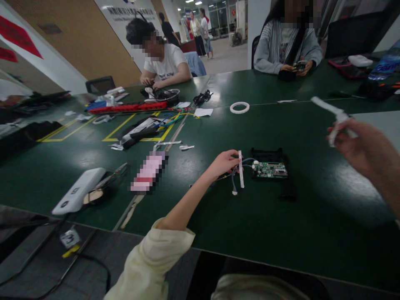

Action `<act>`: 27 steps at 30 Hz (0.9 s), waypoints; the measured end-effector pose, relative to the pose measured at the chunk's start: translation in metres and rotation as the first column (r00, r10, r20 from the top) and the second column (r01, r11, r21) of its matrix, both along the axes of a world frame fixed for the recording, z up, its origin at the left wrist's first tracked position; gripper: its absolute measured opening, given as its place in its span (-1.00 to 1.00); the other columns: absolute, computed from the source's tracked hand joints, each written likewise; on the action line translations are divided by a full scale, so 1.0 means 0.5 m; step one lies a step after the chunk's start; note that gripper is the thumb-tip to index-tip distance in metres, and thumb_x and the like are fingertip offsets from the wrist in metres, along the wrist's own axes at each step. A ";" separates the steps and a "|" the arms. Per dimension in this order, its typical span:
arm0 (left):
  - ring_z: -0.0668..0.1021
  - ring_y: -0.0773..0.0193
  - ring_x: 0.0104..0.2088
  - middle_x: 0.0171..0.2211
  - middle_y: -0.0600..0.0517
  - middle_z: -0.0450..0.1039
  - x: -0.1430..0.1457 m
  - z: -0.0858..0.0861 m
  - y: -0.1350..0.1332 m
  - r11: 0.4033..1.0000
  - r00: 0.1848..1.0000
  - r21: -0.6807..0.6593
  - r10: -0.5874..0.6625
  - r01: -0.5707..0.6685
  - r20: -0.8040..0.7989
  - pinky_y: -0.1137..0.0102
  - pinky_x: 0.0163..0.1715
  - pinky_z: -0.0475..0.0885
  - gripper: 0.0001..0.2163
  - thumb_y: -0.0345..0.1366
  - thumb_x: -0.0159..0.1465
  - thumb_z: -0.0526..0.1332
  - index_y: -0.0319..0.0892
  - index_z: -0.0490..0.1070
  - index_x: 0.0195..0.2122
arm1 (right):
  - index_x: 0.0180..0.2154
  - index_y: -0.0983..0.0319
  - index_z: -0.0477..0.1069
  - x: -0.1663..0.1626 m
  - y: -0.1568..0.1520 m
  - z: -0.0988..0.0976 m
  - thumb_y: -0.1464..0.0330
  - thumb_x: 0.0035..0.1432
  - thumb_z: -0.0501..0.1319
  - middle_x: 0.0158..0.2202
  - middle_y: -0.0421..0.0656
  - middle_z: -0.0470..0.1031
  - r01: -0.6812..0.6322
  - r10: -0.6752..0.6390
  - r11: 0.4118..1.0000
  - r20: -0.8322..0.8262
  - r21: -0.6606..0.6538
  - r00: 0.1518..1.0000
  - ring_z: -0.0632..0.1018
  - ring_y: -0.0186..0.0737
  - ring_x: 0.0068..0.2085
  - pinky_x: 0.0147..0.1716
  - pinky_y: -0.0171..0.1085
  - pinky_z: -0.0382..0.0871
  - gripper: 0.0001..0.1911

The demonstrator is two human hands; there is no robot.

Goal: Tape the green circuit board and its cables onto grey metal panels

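My left hand (224, 164) reaches out over the dark green table (281, 233) with its fingers pinched on a white strip of tape (241, 168) laid across a bundle of thin wires (233, 179). The wires run to a small green circuit board (269, 169) sitting in a black frame (268, 155). My right hand (359, 143) is raised at the right edge of view, closed on a longer white strip (326, 107) that sticks up and to the left, blurred by motion.
A white tape roll (239, 107) lies farther back. A white device (76, 190), a red power strip (131, 108), cables and paper scraps fill the left side. Two people sit across the table; others stand in the hall behind.
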State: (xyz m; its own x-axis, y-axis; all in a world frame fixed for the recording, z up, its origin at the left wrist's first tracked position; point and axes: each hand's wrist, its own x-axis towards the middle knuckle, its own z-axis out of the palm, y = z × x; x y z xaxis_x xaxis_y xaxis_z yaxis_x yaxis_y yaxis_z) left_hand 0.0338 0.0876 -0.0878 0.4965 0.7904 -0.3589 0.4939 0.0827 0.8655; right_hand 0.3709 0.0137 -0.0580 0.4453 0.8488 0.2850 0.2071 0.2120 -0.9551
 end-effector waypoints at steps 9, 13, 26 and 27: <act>0.48 0.40 -0.51 -0.49 0.04 0.43 0.002 -0.010 -0.008 0.988 0.998 0.149 0.054 -0.051 -0.022 0.55 -0.58 0.31 -0.88 -0.34 0.24 0.08 -0.24 0.35 -0.27 | -0.57 0.22 0.45 -0.362 0.037 0.025 0.16 0.10 0.21 -0.18 -0.13 0.24 -0.606 0.608 0.791 -0.003 -0.078 0.794 0.37 -0.20 -0.08 -0.11 -0.16 0.36 -0.67; 0.47 0.41 -0.53 -0.44 0.04 0.43 -0.002 -0.016 -0.004 0.976 0.999 0.214 0.031 -0.026 -0.019 0.53 -0.57 0.34 -0.85 -0.42 0.17 0.10 -0.24 0.36 -0.22 | -0.62 0.23 0.44 -0.395 0.053 -0.011 0.20 0.07 0.23 -0.18 -0.09 0.21 -0.549 0.586 0.801 0.121 -0.240 0.801 0.35 -0.16 -0.11 -0.21 -0.14 0.40 -0.68; 0.45 0.39 -0.50 -0.36 0.01 0.46 -0.009 -0.029 0.012 0.936 0.991 0.337 -0.064 0.101 -0.118 0.52 -0.55 0.32 -0.73 -0.45 0.09 0.16 -0.25 0.36 -0.15 | -0.45 0.17 0.56 -0.382 0.051 -0.040 0.06 0.06 0.21 -0.19 -0.02 0.24 -0.260 0.276 0.955 0.745 -0.142 0.607 0.26 0.00 -0.13 -0.21 0.00 0.28 -0.66; 0.45 0.38 -0.49 -0.35 0.01 0.46 -0.009 -0.029 0.012 0.936 0.992 0.339 -0.064 0.099 -0.113 0.52 -0.53 0.33 -0.73 -0.46 0.08 0.17 -0.25 0.36 -0.15 | -0.44 0.17 0.55 -0.381 0.050 -0.039 0.05 0.06 0.21 -0.19 -0.01 0.24 -0.257 0.267 0.957 0.757 -0.136 0.596 0.26 0.01 -0.12 -0.22 -0.01 0.29 -0.66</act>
